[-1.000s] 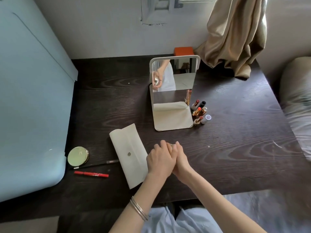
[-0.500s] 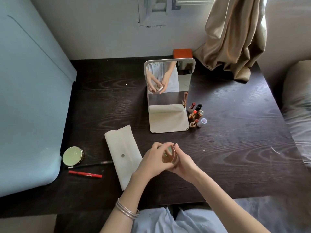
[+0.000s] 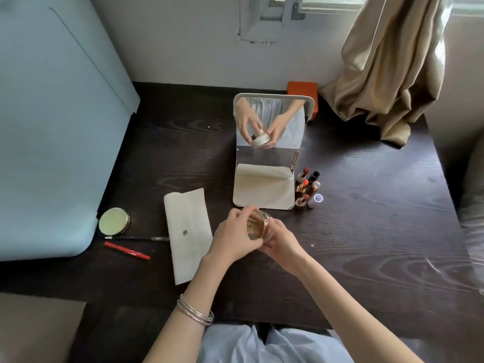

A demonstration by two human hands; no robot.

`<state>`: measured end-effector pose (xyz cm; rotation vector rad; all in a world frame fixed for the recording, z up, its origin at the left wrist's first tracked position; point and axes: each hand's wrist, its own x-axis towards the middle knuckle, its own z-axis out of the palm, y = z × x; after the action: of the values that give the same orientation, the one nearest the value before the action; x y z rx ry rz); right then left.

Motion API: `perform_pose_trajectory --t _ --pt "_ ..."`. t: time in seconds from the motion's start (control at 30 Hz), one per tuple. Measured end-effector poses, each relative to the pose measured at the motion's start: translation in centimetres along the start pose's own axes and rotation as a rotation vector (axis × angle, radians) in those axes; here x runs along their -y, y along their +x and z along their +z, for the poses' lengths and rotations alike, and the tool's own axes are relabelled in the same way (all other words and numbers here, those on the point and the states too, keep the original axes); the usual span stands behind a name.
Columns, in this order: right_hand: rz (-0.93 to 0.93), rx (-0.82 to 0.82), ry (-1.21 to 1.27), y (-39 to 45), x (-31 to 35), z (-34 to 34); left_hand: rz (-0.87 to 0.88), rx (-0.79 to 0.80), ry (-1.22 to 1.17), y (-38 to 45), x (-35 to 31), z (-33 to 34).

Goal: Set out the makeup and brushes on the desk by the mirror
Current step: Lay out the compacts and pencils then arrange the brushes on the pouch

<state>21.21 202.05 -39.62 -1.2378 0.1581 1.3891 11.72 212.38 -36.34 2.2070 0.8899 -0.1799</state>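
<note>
Both hands, left hand [image 3: 235,238] and right hand [image 3: 281,238], grip a small gold-rimmed jar [image 3: 258,225] before the mirror [image 3: 269,124], apparently to open it.

Dark wood-grain desk [image 3: 366,258] against a white wall [image 3: 196,35]; tan curtain [image 3: 387,61] beside what seems a window.

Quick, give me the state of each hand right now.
Left hand: holding the gold lid of the small round jar.
Right hand: holding the same jar's body.

gold-rimmed jar [image 3: 258,225] tilted, held above desk [image 3: 366,231] before mirror [image 3: 269,121].
</note>
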Motion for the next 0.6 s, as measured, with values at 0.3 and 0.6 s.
perform_pose_trajectory --t 0.3,0.6 --pt "-0.020 0.038 -0.172 2.7 2.4 2.6 -0.059 -0.029 -0.357 1.3 3.2 -4.2" --pt "-0.014 -0.066 -0.059 8.9 4.0 9.3 -0.060 -0.106 -0.516 5.1 10.0 -10.6"
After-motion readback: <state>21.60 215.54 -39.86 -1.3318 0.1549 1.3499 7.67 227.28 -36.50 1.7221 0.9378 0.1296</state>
